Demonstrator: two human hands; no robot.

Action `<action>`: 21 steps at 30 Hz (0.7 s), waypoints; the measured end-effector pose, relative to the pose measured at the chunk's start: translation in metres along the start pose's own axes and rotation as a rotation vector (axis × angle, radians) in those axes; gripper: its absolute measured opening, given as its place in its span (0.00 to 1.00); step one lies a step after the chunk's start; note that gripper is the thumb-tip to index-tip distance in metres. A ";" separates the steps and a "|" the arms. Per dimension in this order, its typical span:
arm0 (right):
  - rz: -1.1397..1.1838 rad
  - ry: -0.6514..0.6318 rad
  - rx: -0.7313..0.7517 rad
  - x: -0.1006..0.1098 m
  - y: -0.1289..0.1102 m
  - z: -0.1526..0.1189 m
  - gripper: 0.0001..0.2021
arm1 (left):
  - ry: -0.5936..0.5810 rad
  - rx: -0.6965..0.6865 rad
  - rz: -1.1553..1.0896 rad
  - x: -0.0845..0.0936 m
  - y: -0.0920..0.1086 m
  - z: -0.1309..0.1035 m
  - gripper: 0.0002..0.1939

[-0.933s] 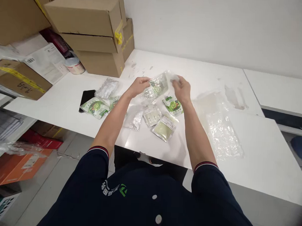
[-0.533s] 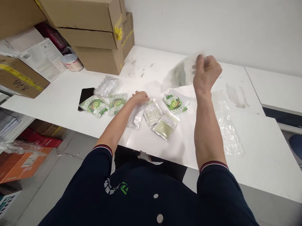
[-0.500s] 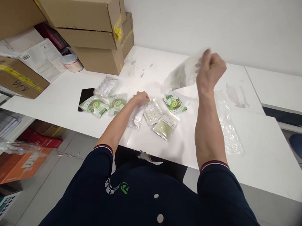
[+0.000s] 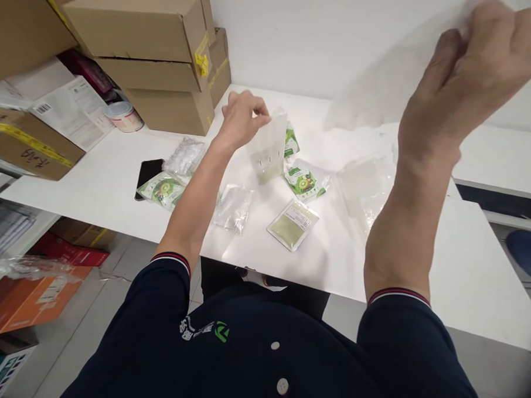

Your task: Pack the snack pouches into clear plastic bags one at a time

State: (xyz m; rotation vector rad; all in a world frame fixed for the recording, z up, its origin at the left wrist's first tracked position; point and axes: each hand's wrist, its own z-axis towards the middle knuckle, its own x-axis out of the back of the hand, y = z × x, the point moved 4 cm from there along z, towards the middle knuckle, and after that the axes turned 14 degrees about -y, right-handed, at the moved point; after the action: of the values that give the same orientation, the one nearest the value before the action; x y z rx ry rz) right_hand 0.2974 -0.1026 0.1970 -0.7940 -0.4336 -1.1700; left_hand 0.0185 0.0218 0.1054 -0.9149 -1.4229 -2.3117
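1. Nearest the camera, a dark blue shirt with white lettering, a green emblem and pale buttons is filling the lower middle.

2. Raised close to the camera at the upper right, the right hand is closing, thumb pressed to curled fingers, on a blurred translucent film that is hanging off toward the left.

3. On the near part of the white table, a powder pouch is lying flat, printed text upward and green showing; to its left, apart from it, a small clear bag is lying crinkled.

4. Slightly farther back, a kiwi-printed pouch is lying right of centre. At left, a wrapped pouch is overlapping a black slab, and a silvery packet is lying just behind. At right, a larger clear bag is spreading partly behind the right forearm.

5. Above the middle, the left hand is pinching the top of a frosted pouch between thumb and fingertip. This pouch is standing nearly upright; whether its lower end is touching the table, I cannot tell.

6. Behind it, a green-and-white pouch is partly showing.

7. Farthest back, a tin is standing beside stacked cardboard boxes.
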 end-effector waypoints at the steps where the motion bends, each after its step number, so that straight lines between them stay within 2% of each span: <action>1: 0.021 -0.054 0.025 0.003 -0.007 -0.004 0.18 | 0.024 -0.043 0.074 0.005 0.016 -0.003 0.04; 3: 0.105 -0.236 0.082 -0.003 -0.020 -0.010 0.25 | 0.019 -0.135 0.216 0.006 0.049 -0.009 0.03; 5: 0.262 -0.483 0.111 -0.024 -0.032 -0.014 0.31 | -0.007 -0.244 0.300 0.001 0.078 -0.018 0.02; 6: 0.352 -0.594 0.110 -0.036 -0.037 -0.017 0.28 | -0.021 -0.305 0.323 -0.002 0.090 -0.022 0.03; 7: 0.431 -0.668 0.095 -0.048 -0.039 -0.019 0.21 | -0.025 -0.357 0.332 -0.005 0.097 -0.026 0.04; 8: 0.487 -0.687 0.063 -0.056 -0.038 -0.022 0.12 | -0.011 -0.391 0.325 -0.006 0.099 -0.030 0.05; 9: 0.517 -0.648 0.016 -0.061 -0.032 -0.025 0.07 | 0.015 -0.397 0.305 -0.006 0.094 -0.033 0.08; 10: 0.528 -0.569 -0.040 -0.060 -0.023 -0.028 0.12 | 0.040 -0.361 0.278 -0.005 0.081 -0.035 0.10; 12: 0.498 -0.333 -0.167 -0.047 0.008 -0.040 0.19 | 0.040 -0.182 0.218 -0.005 0.035 -0.039 0.14; 14: 0.407 -0.118 -0.283 -0.027 0.052 -0.058 0.19 | -0.176 0.127 0.195 -0.016 -0.030 -0.045 0.14; 16: 0.320 -0.070 -0.503 -0.014 0.107 -0.080 0.14 | -0.371 0.414 0.183 -0.031 -0.091 -0.058 0.17; 17: 0.292 -0.111 -0.616 -0.013 0.135 -0.090 0.08 | -0.435 0.492 0.180 -0.039 -0.113 -0.065 0.18; 18: 0.226 -0.117 -0.734 -0.011 0.161 -0.101 0.10 | -0.450 0.500 0.170 -0.047 -0.128 -0.070 0.19; 19: 0.188 -0.204 -0.798 -0.014 0.182 -0.108 0.16 | -0.463 0.499 0.161 -0.054 -0.137 -0.073 0.19; 20: 0.124 -0.232 -0.828 -0.016 0.198 -0.114 0.20 | -0.467 0.478 0.150 -0.059 -0.142 -0.074 0.20; 21: 0.049 -0.199 -0.820 -0.018 0.206 -0.117 0.25 | -0.469 0.457 0.143 -0.063 -0.142 -0.073 0.19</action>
State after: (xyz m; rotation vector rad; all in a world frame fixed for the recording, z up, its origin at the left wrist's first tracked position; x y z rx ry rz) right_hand 0.4714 -0.1437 0.0409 -1.6285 -0.0732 -1.2264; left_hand -0.0358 0.0205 -0.0578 -1.4016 -1.8831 -1.6197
